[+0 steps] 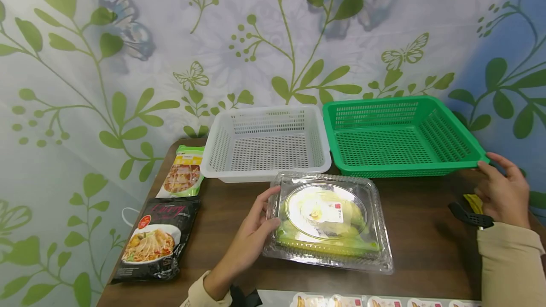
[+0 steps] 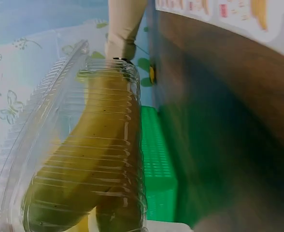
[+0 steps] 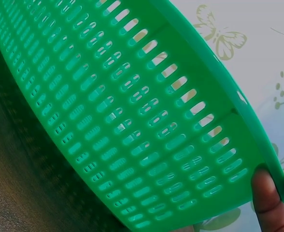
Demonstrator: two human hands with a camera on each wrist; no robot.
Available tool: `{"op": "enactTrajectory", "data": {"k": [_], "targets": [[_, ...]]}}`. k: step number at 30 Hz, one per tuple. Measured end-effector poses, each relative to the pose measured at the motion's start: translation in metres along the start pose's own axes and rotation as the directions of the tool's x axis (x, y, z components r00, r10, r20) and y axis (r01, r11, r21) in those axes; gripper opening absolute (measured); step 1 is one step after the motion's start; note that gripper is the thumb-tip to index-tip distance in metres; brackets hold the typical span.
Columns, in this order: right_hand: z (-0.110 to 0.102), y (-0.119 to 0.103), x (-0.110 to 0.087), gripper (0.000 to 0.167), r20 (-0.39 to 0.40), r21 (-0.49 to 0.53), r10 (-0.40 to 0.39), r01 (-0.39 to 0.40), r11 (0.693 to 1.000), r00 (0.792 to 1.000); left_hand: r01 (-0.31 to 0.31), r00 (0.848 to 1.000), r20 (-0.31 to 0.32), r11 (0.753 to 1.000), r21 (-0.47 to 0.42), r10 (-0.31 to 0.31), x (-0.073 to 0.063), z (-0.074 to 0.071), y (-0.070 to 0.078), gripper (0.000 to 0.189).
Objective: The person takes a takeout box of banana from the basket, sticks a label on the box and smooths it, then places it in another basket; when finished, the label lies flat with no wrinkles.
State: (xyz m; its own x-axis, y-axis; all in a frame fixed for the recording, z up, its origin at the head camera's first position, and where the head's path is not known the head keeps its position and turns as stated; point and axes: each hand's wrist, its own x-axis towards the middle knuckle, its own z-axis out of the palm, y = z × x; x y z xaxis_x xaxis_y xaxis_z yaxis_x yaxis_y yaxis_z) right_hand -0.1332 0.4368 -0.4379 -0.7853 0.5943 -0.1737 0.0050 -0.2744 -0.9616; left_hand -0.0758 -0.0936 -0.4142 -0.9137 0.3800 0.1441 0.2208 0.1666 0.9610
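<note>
My left hand [image 1: 251,236] grips the left side of a clear plastic clamshell box [image 1: 386,250], its thumb on the lid's edge. Curved yellow-green bananas [image 2: 91,150] show through the ribbed wall in the left wrist view. The box is held above the table, overlapping the white basket's front rim in the head view. At the far right, my right hand [image 1: 507,188] pinches the front right corner of an empty green slotted basket [image 1: 405,169]. Thumb and fingers clasp its rim in the right wrist view. A white basket [image 1: 264,174] stands just left of the green one.
Two food packs, a black noodle pack [image 1: 155,240] and a green-and-yellow pack [image 1: 183,174], lie along the table's left edge. A black slotted utensil [image 1: 469,217] shows beside the right wrist. Along the front edge runs a sheet of printed labels [image 1: 277,297]. A patterned cloth [image 1: 239,37] hangs behind.
</note>
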Motion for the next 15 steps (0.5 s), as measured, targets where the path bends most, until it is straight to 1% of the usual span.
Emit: {"op": "enactTrajectory", "data": {"k": [5,9,11,15], "targets": [[0.001,0.000,0.001,0.033,0.010,0.014,-0.005,0.004,1.000,1.000,-0.033,0.999,0.003,0.999,-0.016,0.033,0.011,0.003,0.011,0.061],[0.001,0.001,0.000,0.033,0.013,0.030,-0.012,0.011,0.999,1.000,-0.040,0.999,0.007,0.998,-0.040,0.041,0.019,0.007,0.019,0.060],[0.000,0.000,0.000,0.034,0.013,0.040,-0.016,0.016,0.999,1.000,-0.028,1.000,0.011,0.998,-0.065,0.029,0.023,0.009,0.023,0.060],[-0.001,0.000,-0.001,0.034,0.016,0.050,-0.019,0.018,0.999,1.000,0.014,1.000,0.013,0.993,-0.119,-0.013,0.029,0.013,0.026,0.060]]}}
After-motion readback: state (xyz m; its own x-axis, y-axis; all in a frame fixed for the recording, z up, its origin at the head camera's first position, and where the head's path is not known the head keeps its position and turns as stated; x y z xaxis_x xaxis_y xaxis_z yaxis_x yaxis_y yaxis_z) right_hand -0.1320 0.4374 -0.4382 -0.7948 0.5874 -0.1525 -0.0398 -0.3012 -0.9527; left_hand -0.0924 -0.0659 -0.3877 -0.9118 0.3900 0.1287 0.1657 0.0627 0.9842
